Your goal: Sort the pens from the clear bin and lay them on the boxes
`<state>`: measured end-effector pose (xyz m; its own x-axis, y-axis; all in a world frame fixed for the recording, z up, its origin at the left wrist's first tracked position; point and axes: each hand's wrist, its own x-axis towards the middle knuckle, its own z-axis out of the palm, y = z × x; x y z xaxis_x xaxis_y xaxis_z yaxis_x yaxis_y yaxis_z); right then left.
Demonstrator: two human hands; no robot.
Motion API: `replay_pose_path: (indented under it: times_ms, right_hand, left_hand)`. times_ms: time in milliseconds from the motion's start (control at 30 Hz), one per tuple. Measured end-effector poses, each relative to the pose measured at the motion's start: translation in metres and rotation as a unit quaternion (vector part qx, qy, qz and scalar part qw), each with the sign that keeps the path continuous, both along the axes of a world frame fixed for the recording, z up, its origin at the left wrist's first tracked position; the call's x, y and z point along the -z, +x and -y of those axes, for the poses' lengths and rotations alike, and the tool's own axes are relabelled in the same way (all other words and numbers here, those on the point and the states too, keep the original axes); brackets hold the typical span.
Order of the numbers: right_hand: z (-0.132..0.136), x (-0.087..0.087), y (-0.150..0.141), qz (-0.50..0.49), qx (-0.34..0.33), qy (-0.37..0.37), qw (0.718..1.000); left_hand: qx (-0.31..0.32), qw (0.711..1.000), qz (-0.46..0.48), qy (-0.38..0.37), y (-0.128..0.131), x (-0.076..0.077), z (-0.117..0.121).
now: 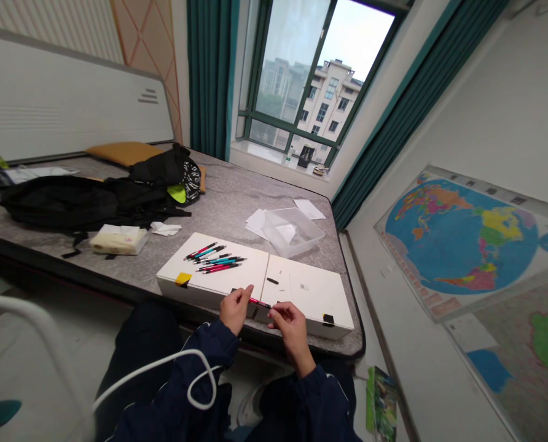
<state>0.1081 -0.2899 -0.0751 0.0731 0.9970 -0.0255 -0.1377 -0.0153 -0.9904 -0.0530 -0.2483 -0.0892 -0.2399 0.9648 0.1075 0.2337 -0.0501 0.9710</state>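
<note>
My left hand [234,311] is closed around one end of a red and black pen [259,302], which points to the right. At the pen's other, dark end the fingertips of my right hand [291,326] are pinched together. Both hands hover over the front edge of two white boxes set side by side. Several red, blue, white and black pens [219,261] lie in a loose group on the left white box [250,279]. A small black piece [273,280] rests on the right white box [320,301], with tiny parts near it too small to name.
Behind the boxes stands a clear plastic bin [297,245] with white papers [309,209] beside it. A tissue pack [118,239] and a black backpack [62,202] lie to the left on the grey mattress [228,196]. A white cable [163,359] loops across my left sleeve.
</note>
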Motion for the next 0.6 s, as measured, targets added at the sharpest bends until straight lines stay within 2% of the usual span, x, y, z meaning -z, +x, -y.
replay_pose_path:
  times_ms: [167,367,500,600]
  right_hand:
    - [-0.001,-0.002,-0.001,-0.019,-0.008,-0.029,0.999]
    - [-0.006,0.006,-0.001,0.004,-0.014,-0.037,0.999]
    - [-0.008,0.011,0.007,0.045,-0.012,-0.002,0.999]
    - [-0.021,0.012,0.025,0.134,0.008,0.039,0.99]
  left_hand:
    - [0.005,1.0,0.021,-0.019,-0.001,0.006,-0.001]
    - [0.01,1.0,0.016,-0.006,-0.003,0.011,-0.002]
    - [-0.016,1.0,-0.006,-0.015,-0.007,0.016,-0.004]
    - [-0.019,0.999,0.029,-0.026,-0.009,0.022,-0.004]
